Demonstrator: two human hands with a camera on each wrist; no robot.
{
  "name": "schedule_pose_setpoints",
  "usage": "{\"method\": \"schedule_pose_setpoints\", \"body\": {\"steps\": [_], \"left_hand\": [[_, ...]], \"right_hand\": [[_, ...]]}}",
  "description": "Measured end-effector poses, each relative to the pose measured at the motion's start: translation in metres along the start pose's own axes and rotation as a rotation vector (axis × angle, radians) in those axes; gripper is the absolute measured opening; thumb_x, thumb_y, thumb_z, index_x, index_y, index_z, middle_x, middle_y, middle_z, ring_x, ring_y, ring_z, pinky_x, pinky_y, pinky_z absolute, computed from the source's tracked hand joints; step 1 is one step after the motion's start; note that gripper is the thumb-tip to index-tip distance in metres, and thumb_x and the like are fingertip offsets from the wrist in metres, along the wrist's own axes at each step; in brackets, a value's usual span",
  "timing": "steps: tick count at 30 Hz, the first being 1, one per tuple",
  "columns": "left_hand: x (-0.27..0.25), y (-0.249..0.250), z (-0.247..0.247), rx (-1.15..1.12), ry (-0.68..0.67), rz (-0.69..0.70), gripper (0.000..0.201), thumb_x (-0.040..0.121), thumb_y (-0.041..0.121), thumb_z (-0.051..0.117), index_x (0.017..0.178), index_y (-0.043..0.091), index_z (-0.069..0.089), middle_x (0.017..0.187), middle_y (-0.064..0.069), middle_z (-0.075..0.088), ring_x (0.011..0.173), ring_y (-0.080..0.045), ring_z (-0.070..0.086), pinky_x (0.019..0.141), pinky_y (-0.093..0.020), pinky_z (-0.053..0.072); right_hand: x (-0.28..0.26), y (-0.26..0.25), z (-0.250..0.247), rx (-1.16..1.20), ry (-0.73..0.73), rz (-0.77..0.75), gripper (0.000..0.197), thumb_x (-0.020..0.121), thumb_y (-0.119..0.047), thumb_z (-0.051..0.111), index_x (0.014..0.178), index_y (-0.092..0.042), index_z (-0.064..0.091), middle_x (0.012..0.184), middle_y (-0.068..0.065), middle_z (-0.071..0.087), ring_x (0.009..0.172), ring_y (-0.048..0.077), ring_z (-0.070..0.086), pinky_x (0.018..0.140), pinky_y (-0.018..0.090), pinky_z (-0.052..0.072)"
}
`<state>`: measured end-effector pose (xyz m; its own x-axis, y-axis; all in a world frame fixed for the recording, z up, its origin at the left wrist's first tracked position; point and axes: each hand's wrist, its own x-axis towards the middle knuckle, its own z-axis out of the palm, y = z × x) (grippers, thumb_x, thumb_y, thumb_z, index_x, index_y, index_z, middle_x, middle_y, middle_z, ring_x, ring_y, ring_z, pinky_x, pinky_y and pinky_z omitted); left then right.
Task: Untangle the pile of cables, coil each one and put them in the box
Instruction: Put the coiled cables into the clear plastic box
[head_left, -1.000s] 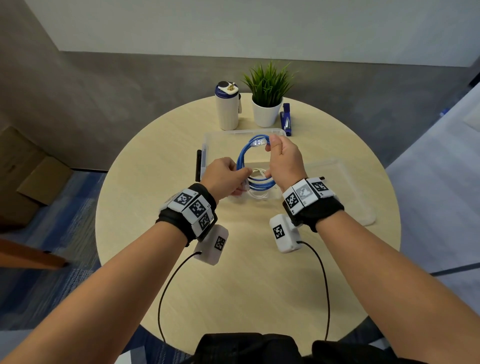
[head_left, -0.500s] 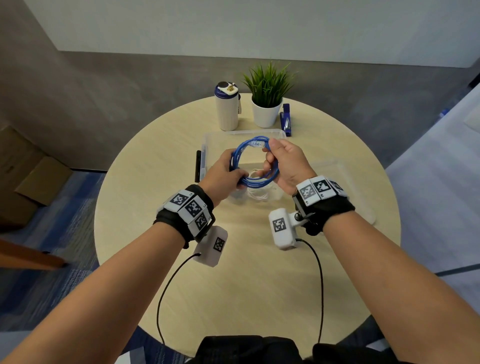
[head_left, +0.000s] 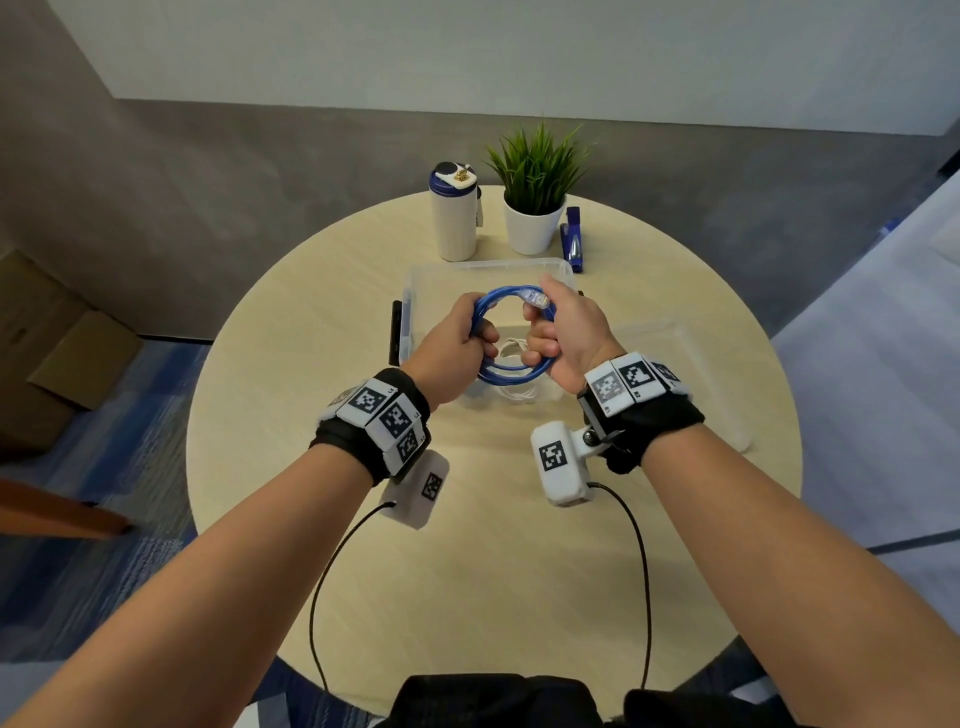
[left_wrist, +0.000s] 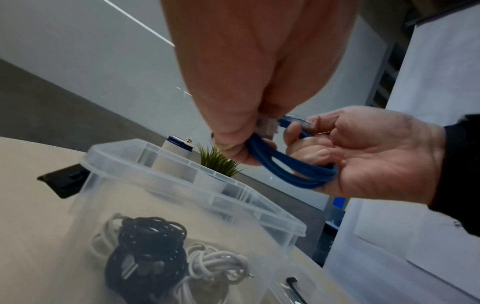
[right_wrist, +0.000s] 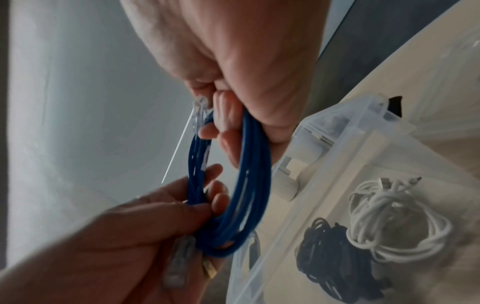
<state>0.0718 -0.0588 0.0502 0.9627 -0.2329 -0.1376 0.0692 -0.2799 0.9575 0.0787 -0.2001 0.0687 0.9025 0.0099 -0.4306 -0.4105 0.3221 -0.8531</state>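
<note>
Round pale table; clear box directly below grip. Blue cable coil upright — L hand & R hand both clenched on it, equally near.

Coiled cables in box, bottle and plant behind.

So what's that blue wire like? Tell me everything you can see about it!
The blue cable looks like smooth, rubbery cord, wound into a round coil of several loops. It has a clear plastic plug on each end. The left hand grips one side of the coil and the right hand grips the other, holding it in the air above the clear plastic box. It touches only the hands.
</note>
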Motion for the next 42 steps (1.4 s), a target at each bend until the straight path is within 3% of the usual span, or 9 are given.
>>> {"method": "schedule_pose_setpoints", "body": {"steps": [4, 7, 11, 17, 23, 28, 32, 37, 42], "left_hand": [[0.0, 0.002, 0.002, -0.091, 0.032, -0.024, 0.045, 0.092, -0.009, 0.031, 0.128, 0.016, 0.041, 0.093, -0.004, 0.056, 0.079, -0.016, 0.059, 0.067, -0.024, 0.048], [0.001, 0.001, 0.007, -0.301, 0.077, -0.077, 0.026, 0.099, 0.002, 0.032, 0.12, 0.015, 0.042, 0.074, -0.003, 0.049, 0.068, -0.015, 0.059, 0.071, -0.035, 0.045], [0.001, 0.006, 0.009, -0.443, 0.095, -0.061, 0.02, 0.103, 0.019, 0.033, 0.107, 0.01, 0.051, 0.056, 0.005, 0.041, 0.057, -0.012, 0.044, 0.065, -0.028, 0.048], [0.003, 0.018, -0.008, -0.496, 0.041, -0.392, 0.063, 0.088, 0.069, 0.035, 0.074, 0.012, 0.059, 0.047, 0.005, 0.031, 0.045, -0.011, 0.041, 0.057, -0.022, 0.04], [-0.003, 0.021, -0.01, -0.48, 0.019, -0.375, 0.042, 0.096, 0.047, 0.046, 0.07, 0.015, 0.049, 0.048, 0.005, 0.03, 0.048, -0.012, 0.031, 0.05, -0.021, 0.042], [-0.004, 0.022, -0.014, -0.452, 0.004, -0.362, 0.04, 0.1, 0.041, 0.037, 0.07, 0.017, 0.045, 0.053, 0.004, 0.023, 0.055, -0.013, 0.028, 0.036, -0.013, 0.034], [-0.005, 0.022, -0.014, -0.419, 0.012, -0.347, 0.038, 0.101, 0.038, 0.036, 0.077, 0.014, 0.053, 0.056, 0.002, 0.022, 0.053, -0.012, 0.027, 0.035, -0.013, 0.033], [-0.002, 0.017, -0.013, -0.39, 0.037, -0.366, 0.047, 0.098, 0.048, 0.036, 0.069, 0.015, 0.051, 0.048, 0.006, 0.029, 0.045, -0.01, 0.029, 0.044, -0.02, 0.035], [-0.001, 0.014, -0.016, -0.427, 0.01, -0.363, 0.041, 0.098, 0.037, 0.042, 0.066, 0.013, 0.052, 0.051, 0.003, 0.025, 0.048, -0.012, 0.026, 0.055, -0.026, 0.032]], "right_hand": [[0.0, -0.001, 0.001, 0.027, 0.026, 0.022, 0.039, 0.097, -0.032, 0.044, 0.063, -0.011, 0.043, 0.037, -0.006, 0.026, 0.035, 0.009, 0.018, 0.046, 0.025, 0.023], [0.001, -0.003, 0.002, 0.038, 0.009, 0.024, 0.039, 0.095, -0.035, 0.045, 0.062, -0.014, 0.041, 0.038, -0.007, 0.025, 0.037, 0.01, 0.017, 0.046, 0.024, 0.024], [0.002, -0.004, 0.002, -0.035, -0.029, -0.034, 0.035, 0.095, -0.033, 0.05, 0.064, -0.018, 0.041, 0.043, -0.007, 0.025, 0.039, 0.01, 0.018, 0.047, 0.024, 0.033], [-0.001, 0.005, 0.003, -0.118, -0.107, -0.101, 0.03, 0.095, -0.02, 0.046, 0.066, -0.016, 0.039, 0.044, -0.007, 0.027, 0.04, 0.01, 0.021, 0.048, 0.026, 0.036], [-0.003, 0.01, 0.003, -0.163, -0.188, -0.089, 0.027, 0.098, -0.023, 0.045, 0.073, -0.015, 0.044, 0.045, -0.009, 0.032, 0.042, 0.009, 0.027, 0.055, 0.032, 0.046], [-0.001, 0.012, -0.001, -0.312, -0.21, -0.178, 0.021, 0.086, -0.019, 0.069, 0.098, -0.013, 0.052, 0.063, -0.004, 0.043, 0.047, 0.007, 0.037, 0.06, 0.038, 0.057], [0.006, 0.012, -0.003, -0.465, -0.171, -0.262, 0.015, 0.094, -0.015, 0.058, 0.109, -0.013, 0.056, 0.065, 0.004, 0.043, 0.053, 0.01, 0.044, 0.068, 0.05, 0.059], [0.006, 0.01, 0.001, -0.454, -0.194, -0.214, 0.012, 0.098, -0.015, 0.049, 0.097, -0.018, 0.06, 0.058, 0.0, 0.045, 0.052, 0.013, 0.046, 0.073, 0.047, 0.055], [0.004, 0.007, 0.001, -0.451, -0.2, -0.167, 0.017, 0.091, -0.002, 0.047, 0.087, -0.009, 0.062, 0.062, 0.005, 0.049, 0.052, 0.015, 0.046, 0.063, 0.039, 0.054]]}}
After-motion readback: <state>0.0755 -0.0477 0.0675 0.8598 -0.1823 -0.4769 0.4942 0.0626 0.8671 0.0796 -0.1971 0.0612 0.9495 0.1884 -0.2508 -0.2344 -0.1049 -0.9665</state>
